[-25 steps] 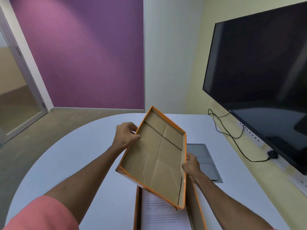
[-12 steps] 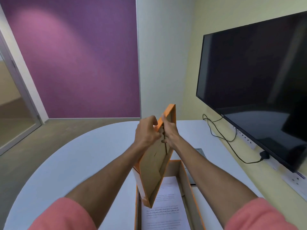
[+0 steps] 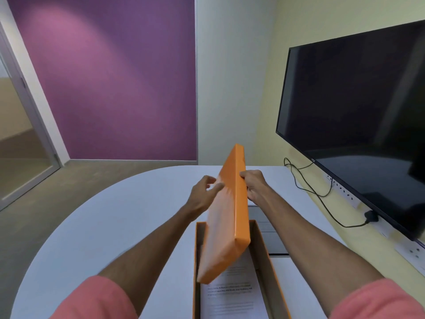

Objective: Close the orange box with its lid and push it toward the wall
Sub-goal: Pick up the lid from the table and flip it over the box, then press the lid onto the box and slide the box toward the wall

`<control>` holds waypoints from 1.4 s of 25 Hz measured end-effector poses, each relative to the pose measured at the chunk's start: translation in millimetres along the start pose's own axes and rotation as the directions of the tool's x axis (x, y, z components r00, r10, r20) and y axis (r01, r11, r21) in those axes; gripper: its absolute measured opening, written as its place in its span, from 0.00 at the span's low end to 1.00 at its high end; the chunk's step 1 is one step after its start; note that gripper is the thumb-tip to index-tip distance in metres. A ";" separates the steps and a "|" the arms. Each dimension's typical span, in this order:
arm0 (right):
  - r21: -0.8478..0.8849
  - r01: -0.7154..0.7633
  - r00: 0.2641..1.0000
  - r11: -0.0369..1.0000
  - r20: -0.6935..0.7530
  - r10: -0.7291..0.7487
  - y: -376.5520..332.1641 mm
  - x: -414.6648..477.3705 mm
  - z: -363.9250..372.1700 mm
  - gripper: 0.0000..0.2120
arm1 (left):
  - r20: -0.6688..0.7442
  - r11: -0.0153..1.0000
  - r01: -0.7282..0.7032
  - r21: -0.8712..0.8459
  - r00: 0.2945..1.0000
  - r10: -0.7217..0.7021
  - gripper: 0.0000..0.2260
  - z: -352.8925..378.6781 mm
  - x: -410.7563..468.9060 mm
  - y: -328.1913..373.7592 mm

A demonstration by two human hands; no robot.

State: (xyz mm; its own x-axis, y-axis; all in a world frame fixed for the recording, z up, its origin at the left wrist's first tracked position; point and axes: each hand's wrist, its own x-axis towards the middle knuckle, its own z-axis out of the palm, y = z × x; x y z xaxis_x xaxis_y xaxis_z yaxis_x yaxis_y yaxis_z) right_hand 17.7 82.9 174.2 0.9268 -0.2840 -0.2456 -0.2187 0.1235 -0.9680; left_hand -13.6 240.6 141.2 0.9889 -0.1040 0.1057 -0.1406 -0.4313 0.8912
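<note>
The orange lid [image 3: 226, 217] hangs in the air, tilted steeply, its orange top turned toward me, above the open orange box [image 3: 268, 261]. The box lies on the white table near its front edge, brown inside, with a printed white sheet [image 3: 232, 298] in it. My right hand [image 3: 254, 186] grips the lid's upper right edge. My left hand [image 3: 204, 195] is at the lid's left face with fingers spread and blurred; whether it grips the lid is unclear.
A grey closed laptop [image 3: 268, 231] lies on the white table [image 3: 115, 226] just right of the box. A black screen [image 3: 358, 125] hangs on the yellow wall at right, with a black cable [image 3: 322, 194] and wall sockets [image 3: 409, 252] under it.
The lid has been flipped over: a second ago its brown inside faced me, now its orange top does. My right hand moved to the lid's upper edge; the left hand's fingers spread.
</note>
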 end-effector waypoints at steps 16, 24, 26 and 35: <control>0.153 0.053 0.985 0.987 0.153 -0.077 9.7 2.0 -41.2 0.07 | -0.048 0.748 0.572 -0.337 0.782 -0.621 0.23 -45.0 8.8 -66.8; -0.320 0.000 0.995 0.947 0.097 0.033 58.7 2.6 -65.8 0.22 | -0.096 0.760 0.518 -0.392 0.799 -0.593 0.17 -19.1 0.4 -77.5; -0.309 0.016 0.996 0.951 0.093 0.014 74.0 -0.2 -72.2 0.26 | -0.152 0.770 0.515 -0.377 0.786 -0.600 0.17 -7.7 -2.3 -83.5; -0.330 -0.024 0.990 0.944 0.124 0.069 147.7 0.8 -99.0 0.20 | -0.132 0.759 0.580 -0.295 0.762 -0.633 0.19 39.9 -42.8 -129.9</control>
State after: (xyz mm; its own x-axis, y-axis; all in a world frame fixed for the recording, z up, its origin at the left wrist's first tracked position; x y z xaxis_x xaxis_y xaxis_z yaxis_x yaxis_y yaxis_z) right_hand -44.1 6.7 25.9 0.9403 -0.1543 -0.3033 -0.3295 -0.1902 -0.9248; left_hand -39.6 265.3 3.3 0.8493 0.3123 -0.4256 0.4804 -0.1232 0.8683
